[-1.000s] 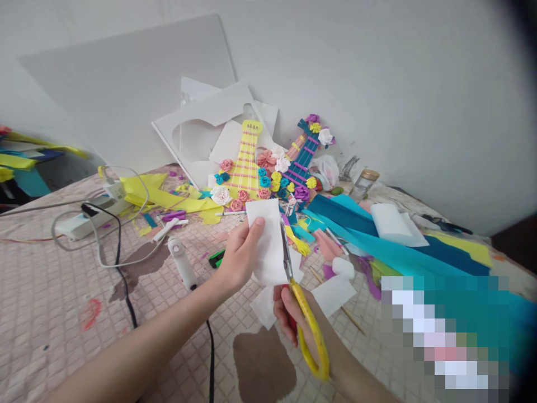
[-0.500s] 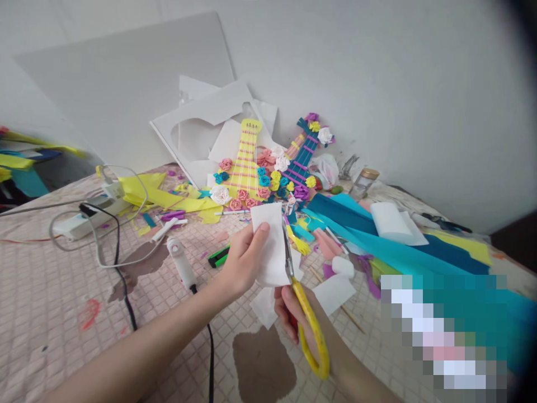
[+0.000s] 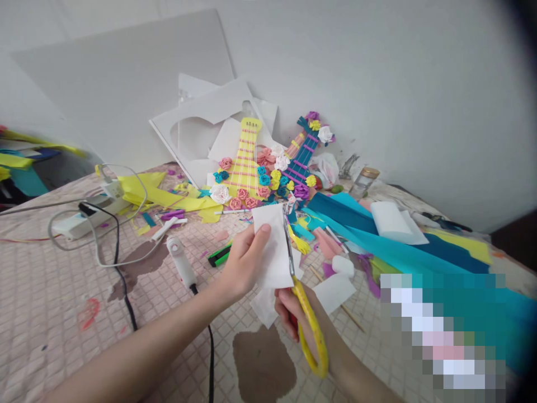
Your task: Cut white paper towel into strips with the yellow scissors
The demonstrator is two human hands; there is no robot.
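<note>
My left hand pinches a white paper piece upright, thumb on its face. My right hand grips yellow-handled scissors, whose blades run up along the paper's right edge. Both hands hover above a pinkish checked table cover. More white paper scraps lie just under and right of the hands. A white glue gun with a black cord lies left of my left hand.
Two paper guitars decorated with paper roses lean on white boards at the wall. Teal and yellow paper sheets spread to the right. A power strip with cables sits at the left. A glass jar stands behind.
The paper and scissors have drifted slightly right and down; the scissor blades have crept a little further up the paper's right edge.
</note>
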